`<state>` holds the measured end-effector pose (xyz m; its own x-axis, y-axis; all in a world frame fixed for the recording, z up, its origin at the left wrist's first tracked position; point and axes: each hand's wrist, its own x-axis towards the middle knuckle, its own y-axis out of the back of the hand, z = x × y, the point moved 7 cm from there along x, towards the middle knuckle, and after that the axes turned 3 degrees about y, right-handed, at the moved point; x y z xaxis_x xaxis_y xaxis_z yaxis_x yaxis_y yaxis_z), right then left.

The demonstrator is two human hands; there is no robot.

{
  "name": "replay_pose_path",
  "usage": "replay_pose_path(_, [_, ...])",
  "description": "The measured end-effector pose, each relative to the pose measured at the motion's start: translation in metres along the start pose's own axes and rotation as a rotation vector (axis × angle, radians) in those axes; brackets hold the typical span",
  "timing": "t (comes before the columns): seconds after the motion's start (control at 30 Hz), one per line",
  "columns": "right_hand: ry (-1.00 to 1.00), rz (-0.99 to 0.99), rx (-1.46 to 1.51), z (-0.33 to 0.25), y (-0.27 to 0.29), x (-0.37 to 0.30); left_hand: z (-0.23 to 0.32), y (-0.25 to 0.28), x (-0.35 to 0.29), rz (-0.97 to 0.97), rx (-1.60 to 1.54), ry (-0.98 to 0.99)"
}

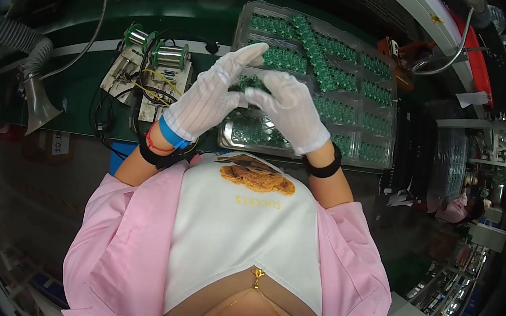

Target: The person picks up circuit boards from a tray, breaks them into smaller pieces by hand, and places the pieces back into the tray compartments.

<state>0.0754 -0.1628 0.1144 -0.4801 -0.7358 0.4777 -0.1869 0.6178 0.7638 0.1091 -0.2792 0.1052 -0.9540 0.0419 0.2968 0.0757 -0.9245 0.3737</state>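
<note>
My left hand (209, 94), in a white glove with a blue band at the wrist, is raised over the left edge of a clear plastic tray (241, 24). Its fingers stretch forward and to the right, with the thumb apart from them. My right hand (291, 109), gloved too, faces it above the tray, its fingers bent toward the left one and blurred by motion. Green circuit boards (277, 54) lie in rows in the tray compartments. One strip of boards (315, 54) lies slantwise across the others. Whether anything is pinched between my hands, I cannot make out.
Left of the tray, two solder wire spools (171, 56) sit on a pale stand with cables. A funnel-ended extraction hose (39, 105) hangs at the far left. Another tray stack (451, 159) stands at the right. An orange object (409, 57) is behind the tray's right corner.
</note>
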Motion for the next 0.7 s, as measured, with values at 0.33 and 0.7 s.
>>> replay_pose_path(0.33, [0.392, 0.158, -0.126, -0.006, 0.019, -0.019, 0.002, -0.012, -0.019, -0.089, 0.576, -0.549])
replay_pose_path(0.7, [-0.521, 0.171, 0.556, 0.112, -0.005, -0.059, -0.016, -0.003, 0.0, -0.272, 0.317, -0.327])
